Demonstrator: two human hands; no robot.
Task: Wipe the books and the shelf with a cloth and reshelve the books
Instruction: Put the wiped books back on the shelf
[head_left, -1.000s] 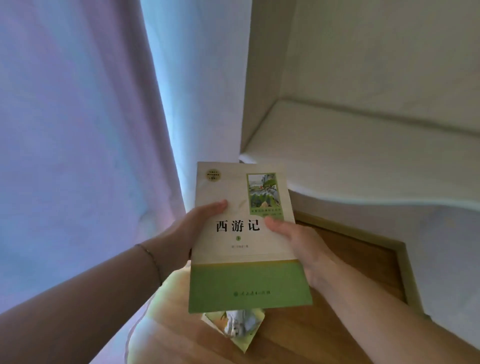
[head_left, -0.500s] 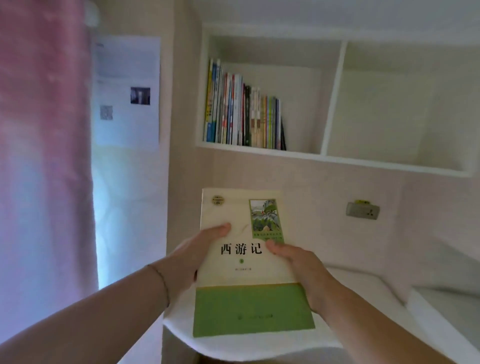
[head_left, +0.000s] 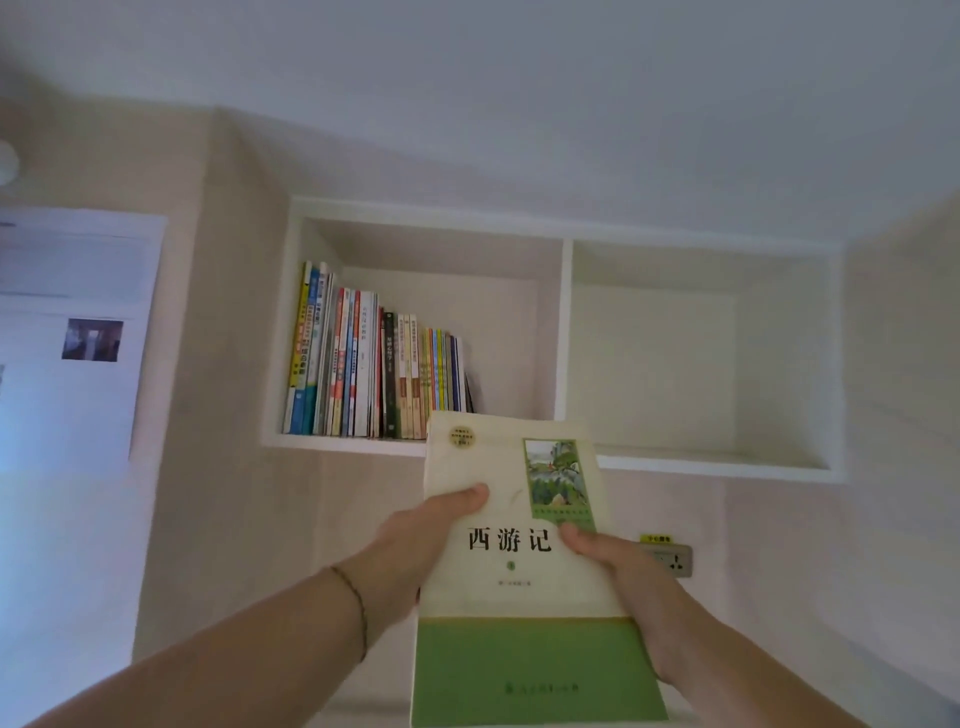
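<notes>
A cream and green paperback (head_left: 524, 587) is held up in front of me, cover toward the camera, its top edge just below the wall shelf (head_left: 675, 460). My left hand (head_left: 415, 545) grips its left edge with the thumb on the cover. My right hand (head_left: 618, 566) grips the right edge the same way. The shelf's left compartment holds a row of upright books (head_left: 374, 364) packed to its left side. The right compartment shows no books. No cloth is in view.
A white printed sheet (head_left: 72, 332) hangs on the wall at the left. A grey wall socket (head_left: 672, 560) sits just right of my right hand, below the shelf. The ceiling fills the top of the view.
My view has tilted up from the desk to the wall shelf. Both hands have lifted the book toward the shelf, keeping the same hold.
</notes>
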